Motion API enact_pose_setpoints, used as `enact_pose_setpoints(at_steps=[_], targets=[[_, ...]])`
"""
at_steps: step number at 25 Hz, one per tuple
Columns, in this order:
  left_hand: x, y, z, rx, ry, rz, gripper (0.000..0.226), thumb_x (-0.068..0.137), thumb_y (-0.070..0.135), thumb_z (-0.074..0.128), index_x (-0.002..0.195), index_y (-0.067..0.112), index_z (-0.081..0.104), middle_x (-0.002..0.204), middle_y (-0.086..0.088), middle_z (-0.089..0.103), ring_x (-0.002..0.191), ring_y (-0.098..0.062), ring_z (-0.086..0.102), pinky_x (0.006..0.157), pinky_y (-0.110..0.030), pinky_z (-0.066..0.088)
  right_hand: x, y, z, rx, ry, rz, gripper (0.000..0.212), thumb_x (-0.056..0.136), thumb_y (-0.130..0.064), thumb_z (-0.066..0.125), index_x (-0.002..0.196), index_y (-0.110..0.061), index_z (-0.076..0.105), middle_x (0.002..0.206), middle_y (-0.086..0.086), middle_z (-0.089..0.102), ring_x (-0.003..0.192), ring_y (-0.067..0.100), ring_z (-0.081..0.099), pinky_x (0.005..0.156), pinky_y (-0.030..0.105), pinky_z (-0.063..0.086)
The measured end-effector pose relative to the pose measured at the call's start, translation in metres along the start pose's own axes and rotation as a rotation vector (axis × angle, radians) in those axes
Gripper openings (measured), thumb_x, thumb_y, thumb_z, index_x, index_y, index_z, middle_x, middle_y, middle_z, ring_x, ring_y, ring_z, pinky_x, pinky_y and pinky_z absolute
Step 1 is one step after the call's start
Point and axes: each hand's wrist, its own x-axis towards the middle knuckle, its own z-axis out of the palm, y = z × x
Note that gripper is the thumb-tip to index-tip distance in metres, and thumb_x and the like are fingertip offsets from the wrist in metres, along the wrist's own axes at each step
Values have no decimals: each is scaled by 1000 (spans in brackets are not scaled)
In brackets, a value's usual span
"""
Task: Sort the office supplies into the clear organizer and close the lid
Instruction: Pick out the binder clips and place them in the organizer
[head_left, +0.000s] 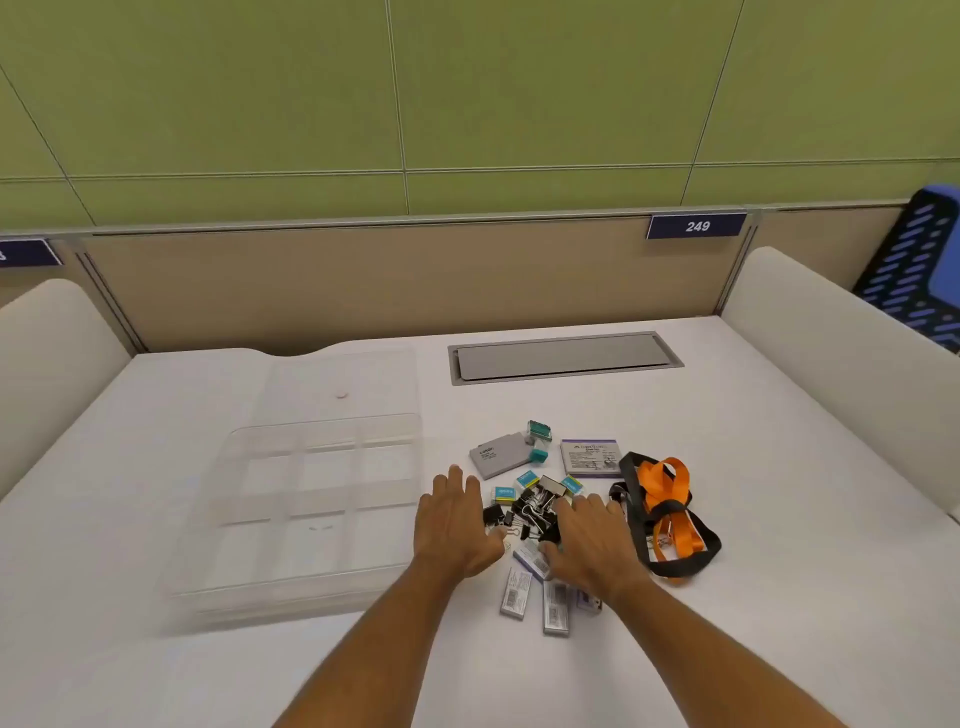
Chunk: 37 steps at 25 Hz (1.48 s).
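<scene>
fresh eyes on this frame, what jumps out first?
The orange and black lanyards, tangled at the right of the pile, are the loudest colour on the white desk. Next, both hands reach with straight fingers over the heap of black binder clips at centre. The clear organizer to the left lies open, its lid flat behind it, and looks empty.

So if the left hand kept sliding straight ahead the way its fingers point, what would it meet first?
Probably the grey card box beyond the left hand's fingertips. The binder clips lie just right of that line, so it might brush them first; depth is hard to judge.
</scene>
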Motion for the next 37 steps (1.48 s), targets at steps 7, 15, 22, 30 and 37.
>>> enact_pose_setpoints(at_steps=[7, 15, 22, 30, 37], targets=[[16, 3, 12, -153, -60, -41, 55, 90, 44, 50, 137, 18, 36, 139, -9, 35, 124, -24, 38, 89, -37, 46, 3, -1, -1, 227, 121, -5, 50, 85, -52, 46, 125, -22, 52, 108, 0, 62, 96, 16, 54, 89, 35, 46], [28, 13, 22, -194, -98, -60, 40, 97, 40, 45, 129, 15, 45, 129, -10, 40, 116, -25, 43, 84, -38, 48, 10, 24, -10, 814, 270, 265, 40, 76, -29, 71, 114, -19, 63, 113, 3, 48, 99, 10, 47, 83, 22, 44], [33, 12, 26, -225, -96, -59, 33, 91, 16, 49, 124, 9, 45, 122, -13, 48, 110, -28, 50, 84, -33, 45, 23, 29, -6, 889, 254, 352, 14, 76, -5, 61, 72, -13, 50, 76, 5, 56, 76, 21, 61, 67, 43, 55], [43, -1, 26, -273, -34, 60, 19, 89, 19, 49, 105, 10, 53, 106, -12, 56, 92, -24, 54, 77, -33, 48, 45, 27, -5, 651, 159, 181, 15, 87, -23, 51, 96, -25, 39, 78, -1, 60, 62, 11, 56, 52, 30, 50], [54, -8, 24, -358, -25, 84, 5, 88, 15, 55, 93, 14, 57, 115, -10, 46, 100, -23, 57, 74, -29, 56, 71, 34, -11, 493, 51, -8, 30, 92, -18, 54, 122, -18, 56, 115, 7, 62, 102, 23, 58, 82, 35, 51]])
